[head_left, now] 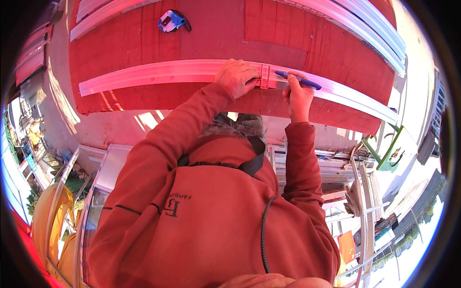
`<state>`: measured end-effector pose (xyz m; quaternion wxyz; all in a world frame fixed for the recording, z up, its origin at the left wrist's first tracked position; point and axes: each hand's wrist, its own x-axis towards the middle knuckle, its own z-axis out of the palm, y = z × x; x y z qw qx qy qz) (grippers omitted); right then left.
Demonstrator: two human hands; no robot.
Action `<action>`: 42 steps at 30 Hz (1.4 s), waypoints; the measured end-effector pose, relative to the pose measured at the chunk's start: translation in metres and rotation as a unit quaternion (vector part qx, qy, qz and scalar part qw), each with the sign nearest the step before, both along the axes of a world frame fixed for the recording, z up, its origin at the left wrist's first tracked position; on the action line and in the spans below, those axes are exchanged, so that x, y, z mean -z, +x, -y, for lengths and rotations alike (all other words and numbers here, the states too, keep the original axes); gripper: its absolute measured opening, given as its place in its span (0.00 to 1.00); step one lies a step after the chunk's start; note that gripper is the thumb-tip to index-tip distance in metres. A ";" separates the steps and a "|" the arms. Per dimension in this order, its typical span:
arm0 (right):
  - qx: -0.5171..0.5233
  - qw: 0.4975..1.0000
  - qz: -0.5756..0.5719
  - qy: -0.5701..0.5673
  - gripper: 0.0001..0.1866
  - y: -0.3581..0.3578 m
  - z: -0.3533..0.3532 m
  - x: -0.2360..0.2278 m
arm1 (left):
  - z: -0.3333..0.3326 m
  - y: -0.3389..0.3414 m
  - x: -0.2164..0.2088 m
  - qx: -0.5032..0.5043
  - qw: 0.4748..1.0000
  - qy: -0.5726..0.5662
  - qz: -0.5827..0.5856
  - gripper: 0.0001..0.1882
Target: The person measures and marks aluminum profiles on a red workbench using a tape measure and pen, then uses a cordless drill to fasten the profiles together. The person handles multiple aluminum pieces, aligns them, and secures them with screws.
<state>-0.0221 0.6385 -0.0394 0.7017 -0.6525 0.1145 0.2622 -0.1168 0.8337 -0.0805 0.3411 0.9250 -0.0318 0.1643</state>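
Note:
A long, pale metal profile (pixel 158 74) lies across the red board before me, bowed in the wide view. A small, frame-like rectangular piece (pixel 264 77) sits across it near the middle. My left hand (pixel 236 78) rests on the profile with curled fingers, its fingertips at the left edge of that small piece. In my right hand (pixel 299 96) is a blue marker pen (pixel 300 80), pinched between thumb and fingers. The pen slants with its narrow end toward the small piece; I cannot tell whether it touches the profile.
The red board (pixel 211 41) forms the work surface. A blue-and-white tape measure (pixel 173 21) lies on its far part. More long profiles (pixel 345 24) run along the far side. A green-edged stand (pixel 391 149) is at the right, and a glazed frame (pixel 113 165) stands at the left.

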 end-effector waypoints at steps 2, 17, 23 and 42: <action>-0.007 1.000 -0.002 -0.003 0.08 0.000 -0.003 0.002 | 0.000 0.000 -0.001 0.002 1.000 -0.002 -0.002 0.10; -0.003 0.999 -0.028 0.022 0.08 -0.001 -0.008 0.014 | 0.000 0.000 -0.002 0.002 1.000 -0.010 0.001 0.11; -0.010 0.999 -0.025 0.018 0.08 -0.002 -0.009 0.016 | 0.000 0.000 -0.003 0.002 1.000 -0.008 -0.001 0.11; -0.016 1.000 -0.018 0.015 0.08 -0.003 -0.009 0.016 | 0.000 0.000 -0.004 -0.001 1.000 -0.005 -0.010 0.10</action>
